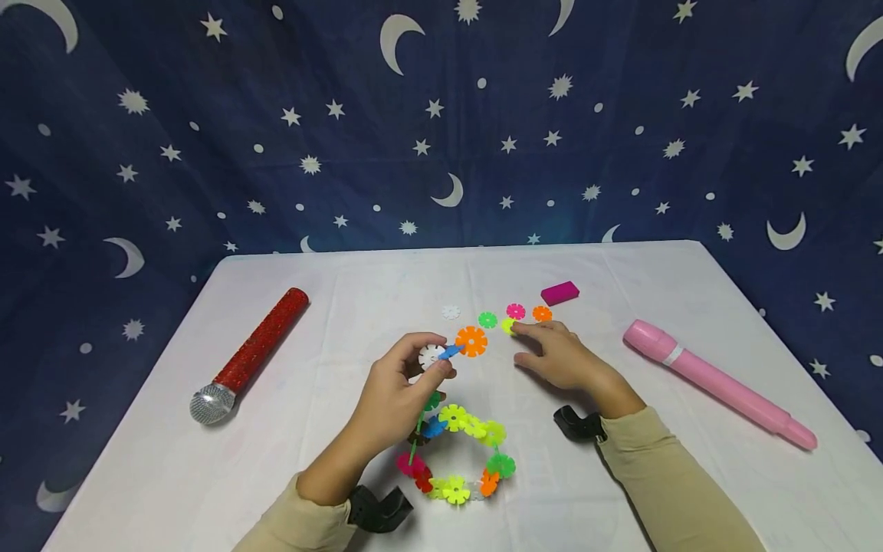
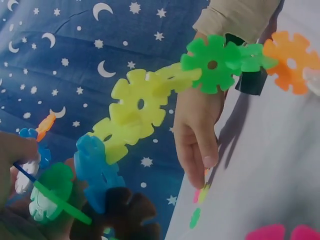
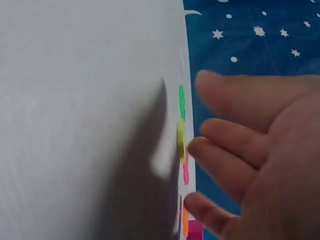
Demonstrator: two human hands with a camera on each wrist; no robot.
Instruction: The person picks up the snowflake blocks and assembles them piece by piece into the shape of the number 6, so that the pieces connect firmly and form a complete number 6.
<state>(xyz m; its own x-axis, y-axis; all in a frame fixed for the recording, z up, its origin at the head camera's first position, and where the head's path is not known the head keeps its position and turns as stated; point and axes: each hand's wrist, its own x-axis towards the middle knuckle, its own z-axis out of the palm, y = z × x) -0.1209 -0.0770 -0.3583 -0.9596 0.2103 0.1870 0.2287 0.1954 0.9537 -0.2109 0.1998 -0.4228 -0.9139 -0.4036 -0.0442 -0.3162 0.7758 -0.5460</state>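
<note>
My left hand [image 1: 388, 399] pinches a chain of notched, flower-shaped plastic discs between thumb and fingers. At its upper end are a white disc [image 1: 429, 356], a blue disc [image 1: 451, 351] seen nearly edge-on, and an orange disc [image 1: 472, 341]. Below the hand the chain curves into a ring, with yellow discs [image 1: 453, 417] and a green disc [image 1: 501, 465] among several colours. My right hand [image 1: 569, 360] reaches over the table, thumb apart from the fingers. Its fingertips are at a loose yellow disc [image 3: 181, 141]; whether they touch it I cannot tell.
Loose green [image 1: 487, 320], pink [image 1: 515, 310], orange [image 1: 542, 313] and white discs [image 1: 451, 312] lie near the right hand. Behind them is a magenta block [image 1: 560, 293]. A red glitter microphone [image 1: 258, 349] lies left, a pink marker-shaped object [image 1: 720, 383] right, on the white-covered table [image 1: 331, 307].
</note>
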